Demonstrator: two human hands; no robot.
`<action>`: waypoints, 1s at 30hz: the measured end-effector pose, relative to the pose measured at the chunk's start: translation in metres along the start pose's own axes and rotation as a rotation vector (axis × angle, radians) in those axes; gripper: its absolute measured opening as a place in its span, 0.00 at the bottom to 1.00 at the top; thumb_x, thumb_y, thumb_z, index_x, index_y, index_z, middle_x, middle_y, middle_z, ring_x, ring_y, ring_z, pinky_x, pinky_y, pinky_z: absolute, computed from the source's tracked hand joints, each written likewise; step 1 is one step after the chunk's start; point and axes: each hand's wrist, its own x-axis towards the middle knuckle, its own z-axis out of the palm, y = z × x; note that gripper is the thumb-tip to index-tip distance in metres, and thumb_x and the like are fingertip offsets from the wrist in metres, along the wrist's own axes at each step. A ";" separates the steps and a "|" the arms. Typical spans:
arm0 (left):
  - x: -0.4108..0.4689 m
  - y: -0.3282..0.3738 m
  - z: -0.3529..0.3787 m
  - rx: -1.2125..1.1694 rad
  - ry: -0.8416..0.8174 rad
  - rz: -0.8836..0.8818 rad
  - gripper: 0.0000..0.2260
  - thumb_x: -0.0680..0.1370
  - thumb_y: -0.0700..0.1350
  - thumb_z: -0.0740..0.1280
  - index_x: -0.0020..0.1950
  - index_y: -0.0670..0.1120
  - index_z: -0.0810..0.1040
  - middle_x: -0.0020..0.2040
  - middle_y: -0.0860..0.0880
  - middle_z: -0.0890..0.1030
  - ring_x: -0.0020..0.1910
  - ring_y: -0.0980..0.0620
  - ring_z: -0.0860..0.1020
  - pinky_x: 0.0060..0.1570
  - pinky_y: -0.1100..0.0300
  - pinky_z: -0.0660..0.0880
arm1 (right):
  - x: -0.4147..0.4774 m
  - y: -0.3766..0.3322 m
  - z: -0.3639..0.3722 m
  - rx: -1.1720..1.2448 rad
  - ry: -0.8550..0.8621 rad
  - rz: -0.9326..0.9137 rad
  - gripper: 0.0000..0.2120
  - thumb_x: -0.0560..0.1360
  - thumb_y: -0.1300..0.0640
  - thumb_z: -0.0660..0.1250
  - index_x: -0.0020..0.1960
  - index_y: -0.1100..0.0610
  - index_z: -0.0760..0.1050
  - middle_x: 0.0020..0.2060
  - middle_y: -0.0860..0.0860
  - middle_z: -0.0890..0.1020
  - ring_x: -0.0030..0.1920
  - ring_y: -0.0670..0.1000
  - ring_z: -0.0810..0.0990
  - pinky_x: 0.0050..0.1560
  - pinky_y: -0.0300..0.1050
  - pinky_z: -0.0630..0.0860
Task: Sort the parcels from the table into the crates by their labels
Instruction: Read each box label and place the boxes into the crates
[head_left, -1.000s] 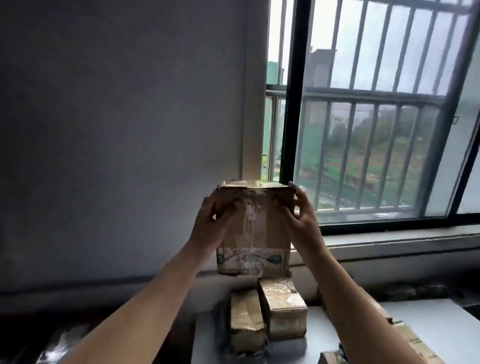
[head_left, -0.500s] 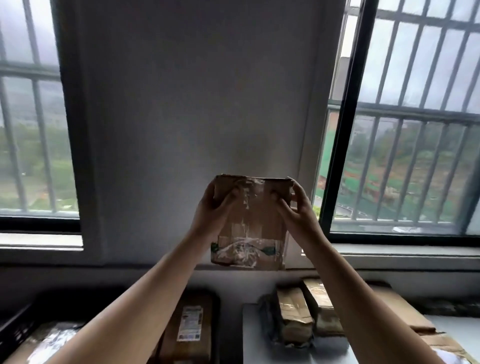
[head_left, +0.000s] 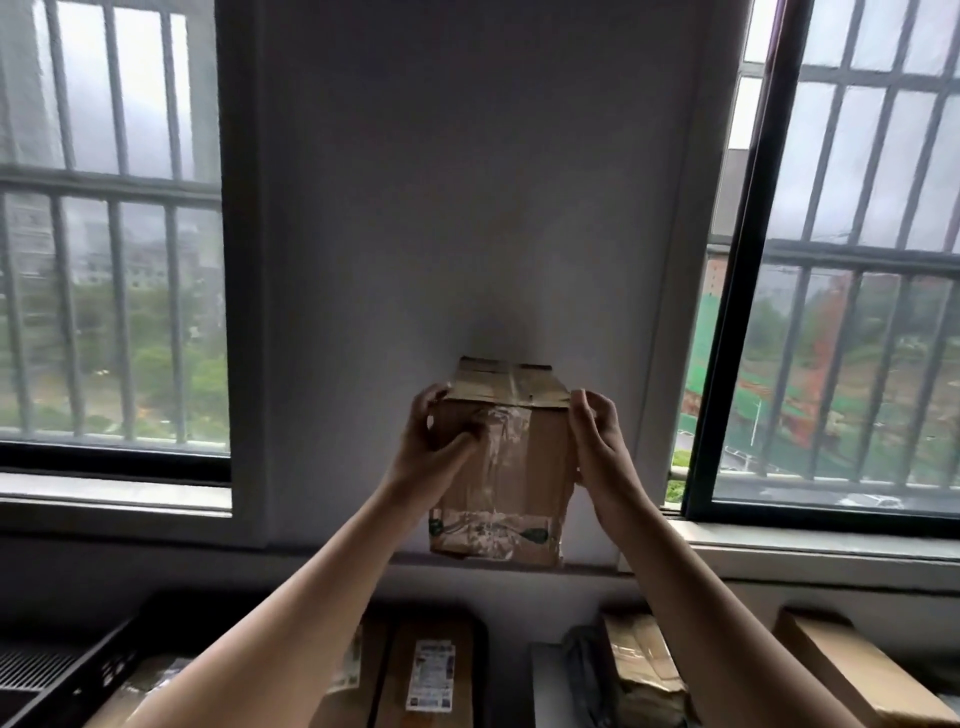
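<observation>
Since half a second ago the view has swung left and the parcel (head_left: 501, 467) has tipped its taped top toward the camera. Nearest, at bottom left, sit a black crate (head_left: 78, 680) and labelled boxes (head_left: 431, 670), with the table (head_left: 545, 696) and waiting parcels (head_left: 639, 670) at bottom right. Mid-frame, the left grip (head_left: 431, 447) clamps the parcel's left edge, thumb across the front, and the right grip (head_left: 597, 447) clasps its right side. No label shows, so this looks like label-checking; next it needs turning, then a crate chosen. A grey wall (head_left: 467, 208) stands behind.
</observation>
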 end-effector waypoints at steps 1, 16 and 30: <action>0.000 -0.001 -0.003 0.003 -0.025 0.010 0.25 0.78 0.31 0.70 0.68 0.51 0.67 0.47 0.45 0.81 0.34 0.60 0.80 0.36 0.65 0.79 | -0.001 -0.003 0.003 0.011 0.007 0.015 0.27 0.66 0.24 0.62 0.55 0.40 0.70 0.51 0.54 0.79 0.47 0.52 0.79 0.48 0.51 0.76; 0.004 -0.006 -0.012 -0.101 -0.132 -0.048 0.20 0.79 0.43 0.68 0.65 0.62 0.70 0.63 0.46 0.79 0.60 0.45 0.81 0.56 0.52 0.82 | -0.010 0.002 -0.006 -0.058 -0.207 -0.085 0.27 0.77 0.68 0.68 0.69 0.49 0.66 0.64 0.52 0.77 0.56 0.48 0.84 0.54 0.43 0.82; 0.007 -0.019 -0.012 0.016 -0.174 0.013 0.41 0.75 0.26 0.69 0.80 0.53 0.59 0.72 0.47 0.75 0.61 0.54 0.81 0.45 0.57 0.82 | -0.005 0.008 -0.010 -0.149 -0.161 -0.089 0.38 0.62 0.46 0.77 0.71 0.40 0.71 0.67 0.50 0.73 0.67 0.53 0.75 0.67 0.59 0.76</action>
